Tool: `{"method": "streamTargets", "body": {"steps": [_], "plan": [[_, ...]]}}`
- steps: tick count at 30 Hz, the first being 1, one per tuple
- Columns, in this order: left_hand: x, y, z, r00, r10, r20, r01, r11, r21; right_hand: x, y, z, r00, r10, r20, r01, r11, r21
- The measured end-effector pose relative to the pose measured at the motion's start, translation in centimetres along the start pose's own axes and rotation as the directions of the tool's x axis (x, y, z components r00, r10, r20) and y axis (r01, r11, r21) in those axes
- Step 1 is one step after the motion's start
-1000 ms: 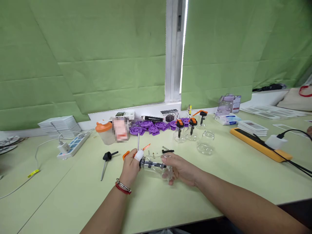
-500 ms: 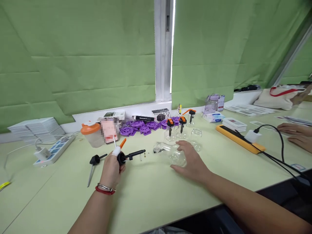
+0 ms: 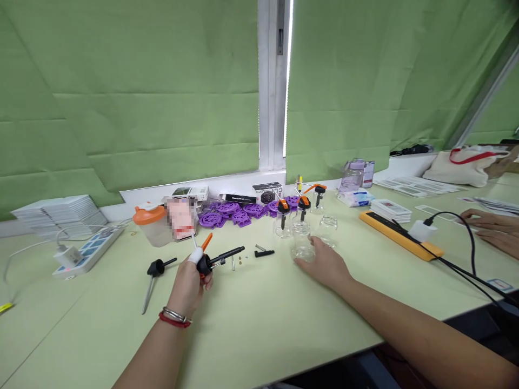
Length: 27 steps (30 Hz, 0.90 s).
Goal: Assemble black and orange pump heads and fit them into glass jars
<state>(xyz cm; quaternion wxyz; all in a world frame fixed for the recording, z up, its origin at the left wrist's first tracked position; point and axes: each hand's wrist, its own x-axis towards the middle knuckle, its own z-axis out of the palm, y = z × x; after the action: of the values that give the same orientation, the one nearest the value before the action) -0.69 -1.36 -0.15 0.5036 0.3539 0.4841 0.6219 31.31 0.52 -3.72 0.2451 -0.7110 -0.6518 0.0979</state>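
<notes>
My left hand (image 3: 190, 282) is closed around a black bottle spout top (image 3: 205, 265) with an orange lever and a long black stem pointing right. A white wrap covers part of its thumb. My right hand (image 3: 327, 263) curves around the side of an upright clear glass jar (image 3: 303, 248) on the table. Between the hands lie a small spring (image 3: 260, 248), a short black part (image 3: 264, 253), a metal pin (image 3: 233, 263) and tiny brownish bits. Another black spout top (image 3: 156, 268) with a metal tube lies left of my left hand.
Glass bottles with black-and-orange tops (image 3: 283, 219) stand behind the jar, beside another open jar (image 3: 328, 227). Purple plastic parts (image 3: 227, 210), an orange-lidded cup (image 3: 151, 224) and a phone (image 3: 181, 216) are further back. A yellow power strip (image 3: 397, 235) and a co-worker's hands (image 3: 492, 224) are at right.
The glass jar, tilted on its side before, now stands upright further right, my right hand moving with it. The spring and black part now show on the table. My left hand barely moved.
</notes>
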Motion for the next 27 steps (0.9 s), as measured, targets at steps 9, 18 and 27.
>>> {"method": "streamTargets", "body": {"steps": [9, 18, 27], "plan": [[-0.4, -0.1, -0.2, 0.994, -0.005, 0.112, -0.006, 0.995, 0.095, 1.0, 1.1, -0.6, 0.995, 0.095, -0.033, -0.099, 0.988, -0.118], [-1.8, 0.7, 0.8, 0.957, -0.092, 0.275, 0.081, 0.995, 0.053, -3.6, -6.7, -0.6, 0.523, -0.811, -0.263, 0.801, 0.573, -0.172], [-2.4, 1.2, 0.1, 0.938, 0.261, 0.228, -0.301, 0.940, 0.162, -2.9, -13.2, -1.2, 0.553, -0.760, -0.342, 0.821, 0.567, 0.065]]}}
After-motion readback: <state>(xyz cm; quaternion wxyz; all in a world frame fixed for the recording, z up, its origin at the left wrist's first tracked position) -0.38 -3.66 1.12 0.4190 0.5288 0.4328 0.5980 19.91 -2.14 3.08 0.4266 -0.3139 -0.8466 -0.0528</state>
